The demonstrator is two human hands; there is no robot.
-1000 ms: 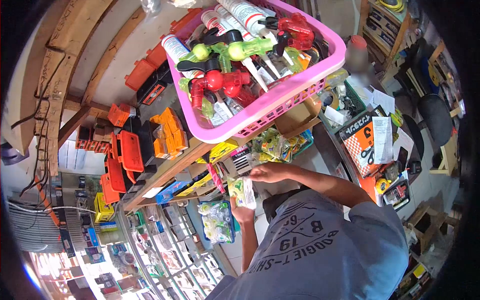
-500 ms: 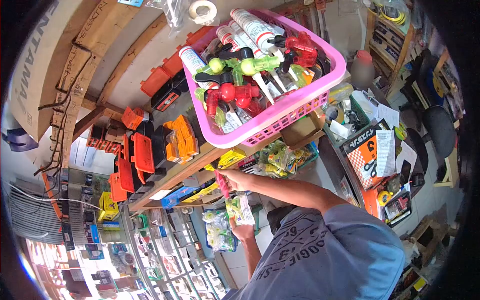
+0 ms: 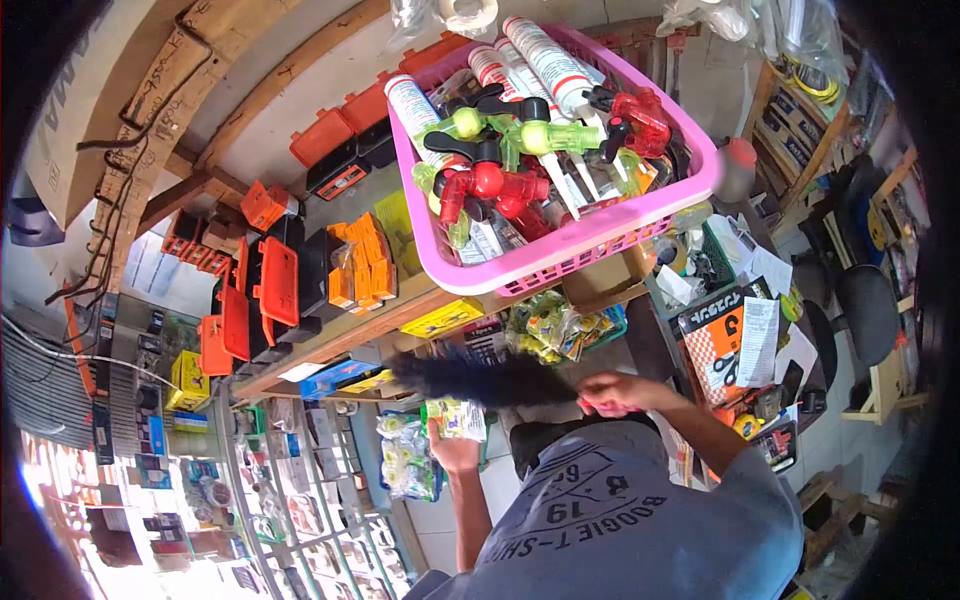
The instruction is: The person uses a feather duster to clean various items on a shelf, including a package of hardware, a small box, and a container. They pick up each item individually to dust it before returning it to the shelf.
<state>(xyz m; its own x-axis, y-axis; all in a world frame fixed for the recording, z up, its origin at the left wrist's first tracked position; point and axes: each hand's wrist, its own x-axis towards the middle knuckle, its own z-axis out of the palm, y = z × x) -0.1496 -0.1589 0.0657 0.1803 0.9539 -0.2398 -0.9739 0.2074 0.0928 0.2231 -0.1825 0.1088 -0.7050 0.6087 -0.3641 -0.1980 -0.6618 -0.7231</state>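
Closest to my view, a grey printed shirt (image 3: pixel 620 510) fills the bottom. From my end I see the right hand (image 3: pixel 622 393) closed around the pink grip of a black duster (image 3: pixel 490 380), its bristles blurred and reaching leftward across the view. The left hand (image 3: pixel 455 452) pinches a green-and-white packet (image 3: pixel 458 419), held upright just beside the bristles; I can't tell whether they touch. Up on the wooden shelf (image 3: pixel 395 312) I have a pink basket (image 3: pixel 600 238) full of red and green valves (image 3: pixel 487 180) and white tubes (image 3: pixel 545 62), with orange boxes (image 3: pixel 362 262) to its left in view. Farther off, to the right, stands a black chair (image 3: pixel 866 315)
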